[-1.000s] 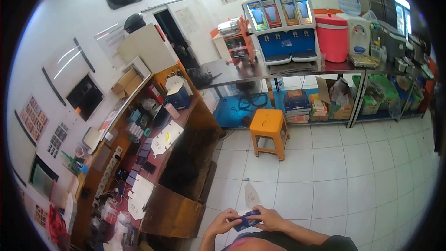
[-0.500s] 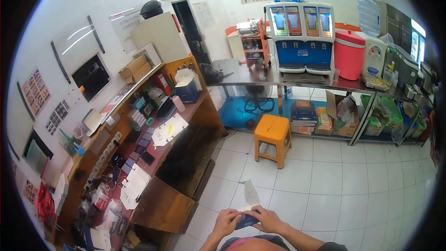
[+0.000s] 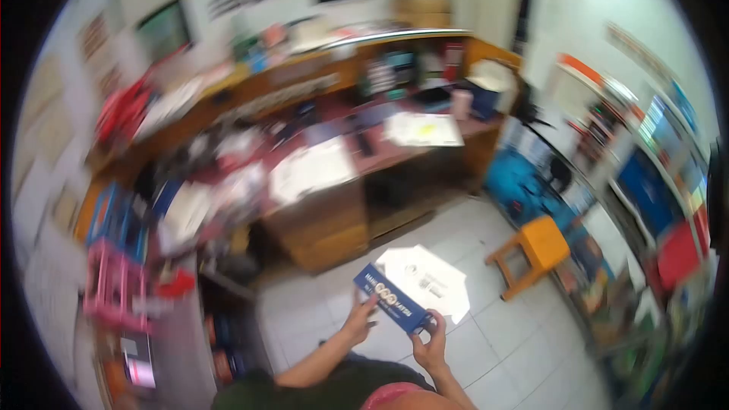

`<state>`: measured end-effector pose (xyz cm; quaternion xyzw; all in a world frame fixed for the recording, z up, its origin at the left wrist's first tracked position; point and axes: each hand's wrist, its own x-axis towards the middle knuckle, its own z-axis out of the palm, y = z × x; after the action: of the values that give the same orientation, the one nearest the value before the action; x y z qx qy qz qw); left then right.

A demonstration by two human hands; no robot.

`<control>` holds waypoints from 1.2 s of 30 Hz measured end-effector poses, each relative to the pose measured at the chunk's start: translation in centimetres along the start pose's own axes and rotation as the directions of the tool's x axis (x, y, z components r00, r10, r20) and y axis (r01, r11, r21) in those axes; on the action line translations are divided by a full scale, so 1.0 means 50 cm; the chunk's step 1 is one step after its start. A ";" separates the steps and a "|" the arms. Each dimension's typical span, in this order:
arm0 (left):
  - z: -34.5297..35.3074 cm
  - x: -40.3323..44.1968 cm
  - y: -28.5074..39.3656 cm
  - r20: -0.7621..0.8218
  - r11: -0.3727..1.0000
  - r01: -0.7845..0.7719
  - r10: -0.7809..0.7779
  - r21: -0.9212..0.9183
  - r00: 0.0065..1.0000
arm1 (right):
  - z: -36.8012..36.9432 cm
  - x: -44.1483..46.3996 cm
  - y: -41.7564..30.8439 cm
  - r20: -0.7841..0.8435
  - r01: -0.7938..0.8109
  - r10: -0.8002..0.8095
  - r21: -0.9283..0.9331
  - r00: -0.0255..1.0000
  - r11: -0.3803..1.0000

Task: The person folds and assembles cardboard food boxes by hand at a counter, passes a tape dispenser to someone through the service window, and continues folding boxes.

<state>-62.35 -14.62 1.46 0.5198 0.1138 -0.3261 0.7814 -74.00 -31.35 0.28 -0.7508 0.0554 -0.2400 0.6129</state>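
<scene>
Between my hands is a folded cardboard food box (image 3: 392,302). Its blue side wall with white lettering faces me, and a white flap with small print stands open behind it. My left hand (image 3: 360,320) grips the left end of the box, thumb against the blue wall. At the right end, my right hand (image 3: 430,343) pinches the lower corner. Fingers behind the card are partly hidden. The box is tilted, held in the air above the tiled floor.
A wooden counter (image 3: 319,247) runs ahead, bearing flat white card sheets (image 3: 311,171) and blurred clutter. An orange stool (image 3: 543,244) stands on the right. Pink (image 3: 114,288) and blue racks are at left, beside a grey table (image 3: 176,345). Shelving lines the right side.
My view has swung left toward the counter, blurring the room. The box has turned and come up in my hands, so its blue lettered side and white flap now show fully.
</scene>
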 end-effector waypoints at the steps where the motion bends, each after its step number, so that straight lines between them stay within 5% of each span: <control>1: -0.042 0.003 0.003 0.145 0.986 0.048 -0.025 -0.160 0.989 | 0.050 0.010 -0.008 0.040 0.014 -0.015 0.025 0.999 1.000; 2: -0.047 -0.024 0.032 0.156 0.978 0.020 0.013 -0.206 0.988 | 0.086 0.015 -0.011 0.148 0.011 -0.015 0.032 0.989 0.999; 4: -0.116 -0.053 0.090 0.142 0.958 -0.070 0.113 -0.279 0.983 | 0.203 0.018 -0.004 0.060 0.077 -0.083 0.087 0.995 0.993; 7: -0.277 -0.057 0.158 0.018 0.922 -0.181 0.199 -0.342 0.980 | 0.385 0.043 0.004 0.165 0.095 -0.111 0.100 0.980 0.990; 9: -0.345 -0.063 0.204 -0.113 0.845 -0.503 0.490 -0.181 0.864 | 0.471 0.076 -0.025 0.250 0.070 -0.100 0.126 0.963 0.990; 10: -0.400 -0.067 0.234 -0.136 0.837 -0.513 0.495 -0.188 0.858 | 0.530 0.088 -0.038 0.394 -0.059 -0.007 0.156 0.919 0.986; 11: -0.447 -0.079 0.268 -0.162 0.801 -0.599 0.590 -0.012 0.791 | 0.575 0.100 -0.049 0.525 -0.196 0.081 0.169 0.847 0.966; 13: -0.545 -0.106 0.340 -0.169 0.733 -0.653 0.679 0.187 0.714 | 0.669 0.129 -0.055 0.555 -0.130 0.007 0.182 0.832 0.975; 15: -0.614 -0.135 0.405 -0.060 0.721 -0.585 0.648 0.372 0.760 | 0.736 0.171 -0.092 0.767 -0.011 0.059 -0.068 0.639 0.998; 17: -0.662 -0.151 0.457 -0.072 0.704 -0.578 0.658 0.413 0.750 | 0.811 0.205 -0.141 0.808 0.039 0.042 -0.080 0.588 0.996; 19: -0.711 -0.147 0.508 -0.079 0.602 -0.535 0.705 0.593 0.705 | 0.897 0.241 -0.168 0.826 0.354 -0.306 0.140 0.473 0.925; 21: -0.740 -0.136 0.567 -0.096 0.618 -0.547 0.708 0.566 0.700 | 0.980 0.274 -0.167 0.858 0.339 -0.291 0.148 0.424 0.929; 23: -0.768 -0.125 0.631 -0.045 0.583 -0.578 0.725 0.572 0.687 | 1.070 0.314 -0.155 0.892 0.448 -0.372 0.231 0.257 0.864; 24: -0.789 -0.115 0.667 0.022 0.502 -0.592 0.750 0.630 0.661 | 1.116 0.338 -0.167 0.891 0.442 -0.377 0.241 0.252 0.864; 26: -0.835 -0.092 0.729 -0.008 0.514 -0.594 0.760 0.619 0.649 | 1.212 0.386 -0.204 0.795 0.111 -0.447 0.442 0.411 0.890; 27: -0.861 -0.082 0.758 -0.032 0.526 -0.604 0.769 0.599 0.639 | 1.267 0.405 -0.203 0.734 0.184 -0.502 0.474 0.458 0.861; 30: -0.965 -0.073 0.825 -0.313 0.456 -0.640 0.890 0.618 0.332 | 1.421 0.494 -0.210 0.715 0.429 -0.632 0.491 0.299 0.759; 31: -1.020 -0.059 0.836 -0.421 0.434 -0.667 0.886 0.605 0.195 | 1.478 0.508 -0.207 0.700 0.438 -0.639 0.489 0.319 0.754; 34: -1.176 -0.041 0.821 -0.783 0.626 -0.642 0.619 0.443 0.063 | 1.654 0.512 -0.197 0.749 0.420 -0.535 0.372 0.390 0.828; 36: -1.253 -0.019 0.794 -0.845 0.716 -0.602 0.521 0.354 0.123 | 1.769 0.499 -0.124 0.823 0.498 -0.446 0.238 0.353 0.834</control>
<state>-28.03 51.09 4.06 0.5808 0.3290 0.3368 0.6641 -15.50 39.78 1.64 -0.7672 -0.4646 -0.0030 0.4422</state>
